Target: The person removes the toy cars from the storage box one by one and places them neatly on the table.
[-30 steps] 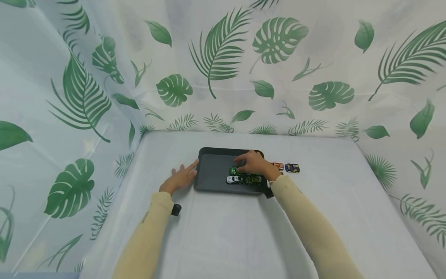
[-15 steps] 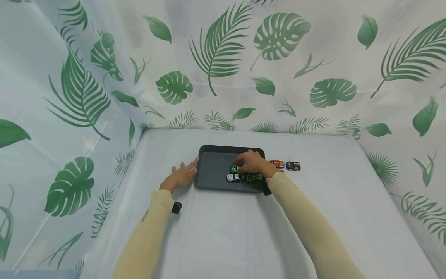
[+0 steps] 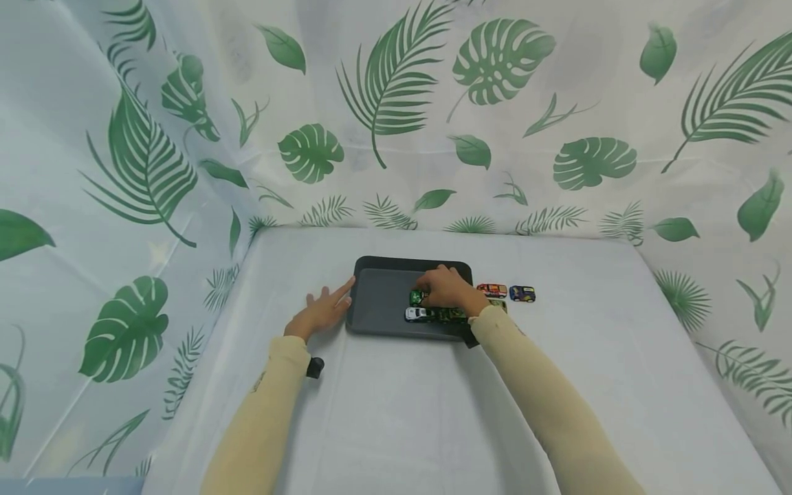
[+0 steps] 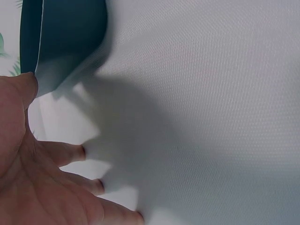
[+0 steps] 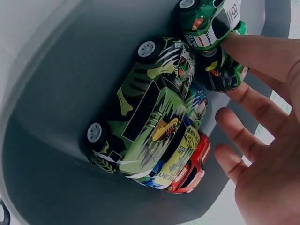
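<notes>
A dark grey tray [image 3: 379, 302] lies on the white table with several toy cars inside. My left hand [image 3: 318, 314] rests at its left edge, fingers spread; in the left wrist view one digit of the hand [image 4: 44, 183] touches the tray wall [image 4: 70, 37]. Over the tray's right part, my right hand [image 3: 447, 287] pinches a dark green car [image 5: 220, 75], its far side partly hidden by the fingers. A brighter green car [image 5: 199, 21] is beside it. A green-and-black car [image 5: 154, 112], a red car [image 5: 192, 171] and a white car [image 3: 419, 314] are also in the tray.
Right of the tray, on the table, are a red-orange car [image 3: 491, 290], a blue car [image 3: 522, 293] and an olive car [image 3: 498, 304] partly behind the right wrist. Leaf-patterned cloth [image 3: 383, 192] stands behind the table and at its sides.
My right hand and wrist have shifted slightly left over the tray, uncovering more of the cars on the right. The left hand stays at the tray's edge; the head view has shifted slightly.
</notes>
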The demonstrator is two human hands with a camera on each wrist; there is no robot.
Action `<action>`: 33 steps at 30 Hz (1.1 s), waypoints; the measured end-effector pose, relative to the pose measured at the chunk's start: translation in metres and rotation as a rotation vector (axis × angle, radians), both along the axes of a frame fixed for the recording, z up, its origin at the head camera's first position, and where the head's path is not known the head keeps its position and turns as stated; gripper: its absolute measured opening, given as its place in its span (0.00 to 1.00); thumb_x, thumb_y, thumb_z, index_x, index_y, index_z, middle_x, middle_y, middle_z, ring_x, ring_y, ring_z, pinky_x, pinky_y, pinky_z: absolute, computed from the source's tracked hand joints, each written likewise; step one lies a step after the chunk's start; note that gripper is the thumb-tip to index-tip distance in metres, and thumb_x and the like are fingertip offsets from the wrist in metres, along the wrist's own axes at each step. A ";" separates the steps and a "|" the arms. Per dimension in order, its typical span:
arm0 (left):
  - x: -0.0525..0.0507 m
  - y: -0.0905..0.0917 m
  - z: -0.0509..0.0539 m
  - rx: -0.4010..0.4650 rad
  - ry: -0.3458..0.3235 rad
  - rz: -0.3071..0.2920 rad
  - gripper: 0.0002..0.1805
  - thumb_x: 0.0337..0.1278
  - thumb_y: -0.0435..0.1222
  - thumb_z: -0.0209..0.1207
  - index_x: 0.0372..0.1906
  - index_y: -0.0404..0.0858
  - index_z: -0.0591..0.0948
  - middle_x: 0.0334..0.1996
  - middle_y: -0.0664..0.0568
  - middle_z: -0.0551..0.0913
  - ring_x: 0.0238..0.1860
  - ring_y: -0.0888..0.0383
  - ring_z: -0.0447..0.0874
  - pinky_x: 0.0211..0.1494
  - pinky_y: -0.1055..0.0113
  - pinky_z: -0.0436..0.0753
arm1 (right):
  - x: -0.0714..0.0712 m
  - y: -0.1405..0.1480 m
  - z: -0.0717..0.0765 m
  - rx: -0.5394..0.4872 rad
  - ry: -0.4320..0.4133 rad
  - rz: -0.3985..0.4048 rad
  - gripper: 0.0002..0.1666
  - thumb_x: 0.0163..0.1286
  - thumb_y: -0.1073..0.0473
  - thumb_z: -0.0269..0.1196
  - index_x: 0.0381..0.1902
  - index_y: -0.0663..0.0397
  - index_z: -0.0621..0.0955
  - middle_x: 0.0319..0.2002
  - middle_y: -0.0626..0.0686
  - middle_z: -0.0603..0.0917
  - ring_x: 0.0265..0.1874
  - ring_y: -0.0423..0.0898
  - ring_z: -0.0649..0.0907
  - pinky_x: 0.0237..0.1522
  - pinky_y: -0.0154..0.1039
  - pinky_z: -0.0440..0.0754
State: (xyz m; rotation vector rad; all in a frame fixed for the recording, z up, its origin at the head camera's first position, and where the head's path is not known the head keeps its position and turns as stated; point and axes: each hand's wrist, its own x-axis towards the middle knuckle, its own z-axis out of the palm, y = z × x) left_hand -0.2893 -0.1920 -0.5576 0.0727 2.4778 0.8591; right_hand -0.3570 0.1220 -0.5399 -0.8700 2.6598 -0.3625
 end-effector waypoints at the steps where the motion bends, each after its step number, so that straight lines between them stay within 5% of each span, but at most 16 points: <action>1: 0.002 0.001 0.004 0.000 0.001 0.000 0.33 0.90 0.51 0.39 0.89 0.59 0.47 0.84 0.26 0.36 0.79 0.20 0.24 0.75 0.20 0.38 | 0.000 -0.001 -0.001 0.004 0.006 0.003 0.23 0.69 0.58 0.76 0.61 0.51 0.89 0.47 0.51 0.88 0.50 0.55 0.79 0.53 0.57 0.74; 13: 0.009 0.004 0.015 0.003 -0.001 0.014 0.32 0.90 0.51 0.39 0.89 0.59 0.48 0.84 0.26 0.38 0.79 0.19 0.25 0.75 0.20 0.37 | -0.002 0.000 0.001 -0.048 0.010 0.035 0.23 0.69 0.60 0.76 0.61 0.55 0.89 0.47 0.54 0.90 0.49 0.56 0.78 0.52 0.56 0.73; 24: 0.006 0.005 0.011 -0.019 -0.006 0.006 0.33 0.91 0.51 0.39 0.89 0.59 0.47 0.84 0.27 0.37 0.79 0.19 0.24 0.74 0.19 0.40 | -0.001 0.011 0.018 -0.161 -0.027 -0.004 0.21 0.69 0.64 0.74 0.58 0.67 0.88 0.45 0.57 0.91 0.44 0.54 0.86 0.66 0.64 0.75; 33: 0.005 0.004 0.013 -0.010 -0.013 0.007 0.33 0.90 0.52 0.38 0.89 0.59 0.47 0.84 0.26 0.36 0.78 0.18 0.23 0.74 0.19 0.38 | -0.003 0.029 0.031 -0.122 -0.047 -0.050 0.21 0.72 0.62 0.72 0.58 0.70 0.86 0.46 0.60 0.88 0.49 0.59 0.80 0.57 0.60 0.76</action>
